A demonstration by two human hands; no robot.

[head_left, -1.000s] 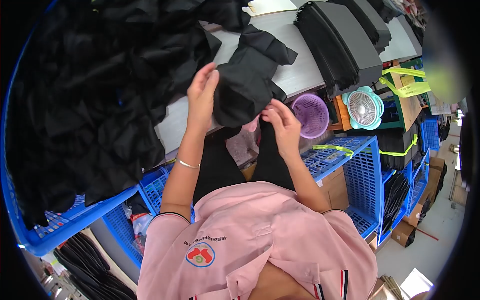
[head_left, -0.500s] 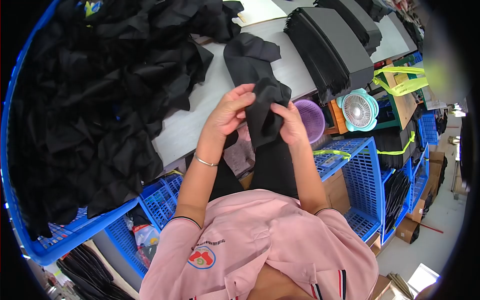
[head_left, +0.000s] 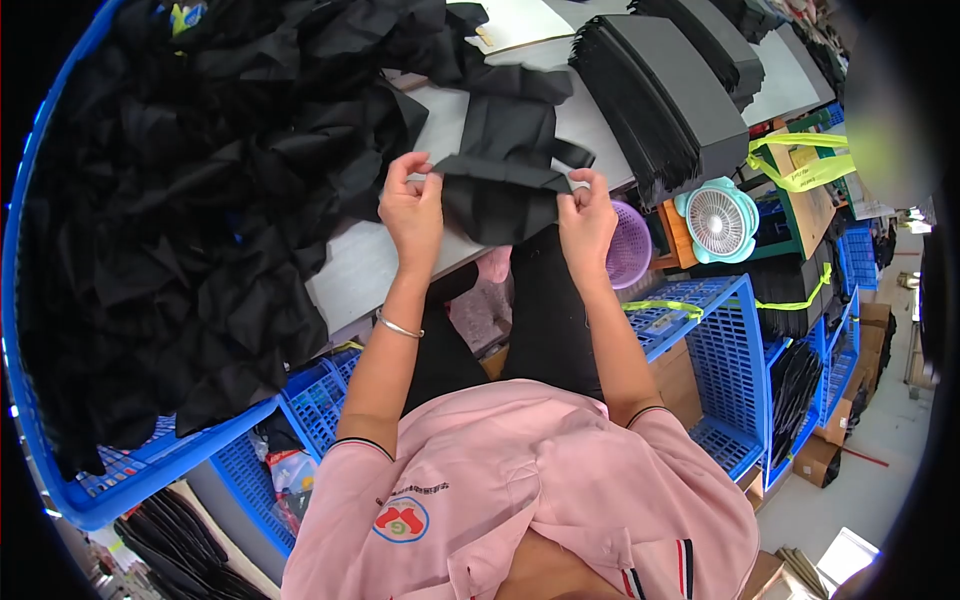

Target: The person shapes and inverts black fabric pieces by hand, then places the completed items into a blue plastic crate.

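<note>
Two hands stretched a black fabric piece (head_left: 500, 195) taut above the edge of a grey worktable (head_left: 385, 250).

The left hand (head_left: 412, 212) and right hand (head_left: 585, 215) each pinched one end shut, apparently to straighten the cloth, with a heaped pile of black fabric pieces (head_left: 200, 200) in a blue crate (head_left: 150, 455) just beside and stacked black sheets (head_left: 655, 85) beyond.
</note>
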